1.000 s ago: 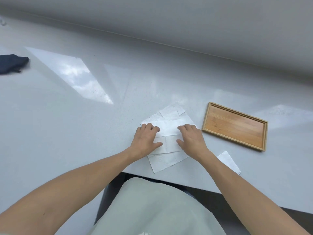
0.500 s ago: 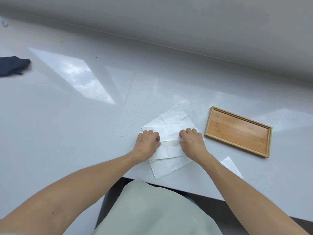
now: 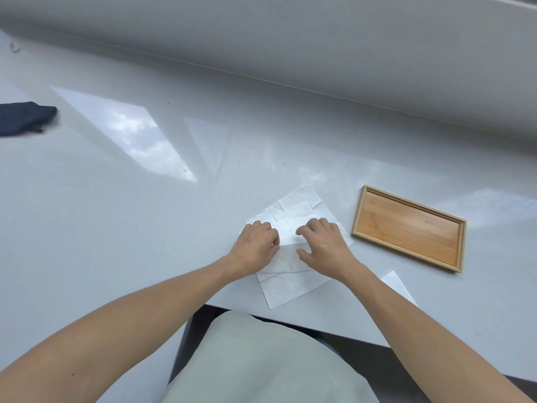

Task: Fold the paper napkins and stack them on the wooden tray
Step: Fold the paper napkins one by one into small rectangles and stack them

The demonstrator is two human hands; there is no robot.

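We see a dark blue cloth (image 3: 24,117) lying far off at the left edge of the pale grey, glossy tabletop (image 3: 145,213), well apart from everything else, with bright window reflections across the surface between. A lone white napkin (image 3: 398,286) lies near the front edge, partly hidden behind our right forearm. The wooden tray (image 3: 406,228) is a shallow rectangle of warm, striped grain with a lighter raised rim; it holds nothing and sits at an angle just to the right of the napkin pile (image 3: 290,283). That pile is thin, soft white paper, several sheets overlapping askew, with crease lines and small square flaps at its far corner.

Both hands rest on the pile, side by side. Our left hand (image 3: 255,248) has its fingers curled under, knuckles up, pressing the top sheet. Our right hand (image 3: 322,245) is likewise curled, fingertips bent down onto the paper and thumb spread toward the near side. A folded edge runs between the two hands.
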